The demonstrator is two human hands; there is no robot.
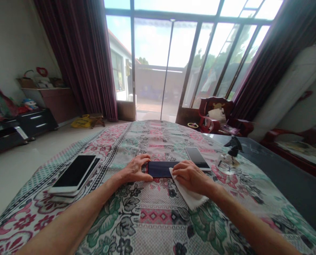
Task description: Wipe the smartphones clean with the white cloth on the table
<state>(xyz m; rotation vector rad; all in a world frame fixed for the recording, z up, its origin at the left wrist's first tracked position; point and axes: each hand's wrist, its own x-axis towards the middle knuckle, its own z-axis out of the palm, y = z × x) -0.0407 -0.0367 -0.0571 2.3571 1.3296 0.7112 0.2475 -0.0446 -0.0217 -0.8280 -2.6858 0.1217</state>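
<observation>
A dark blue phone (pixel 160 169) lies sideways on the patterned tablecloth (pixel 158 198) in front of me. My left hand (pixel 136 169) grips its left end, with the thumb at the near edge and the fingers at the far edge. Bunched under the fingers of my right hand (pixel 191 177) is a white cloth (pixel 193 202), pressed against the phone's right end, which the hand hides. The cloth's loose part hangs over the tablecloth toward me. Just beyond my right hand rests a white phone (pixel 197 158) with a dark screen.
To the left, white tablets (pixel 76 173) with dark screens are stacked on the table. A glass object with a dark horse-head figure (pixel 233 146) stands at the right. Past the table are a carved wooden chair (pixel 216 113) and glass doors (pixel 158 71).
</observation>
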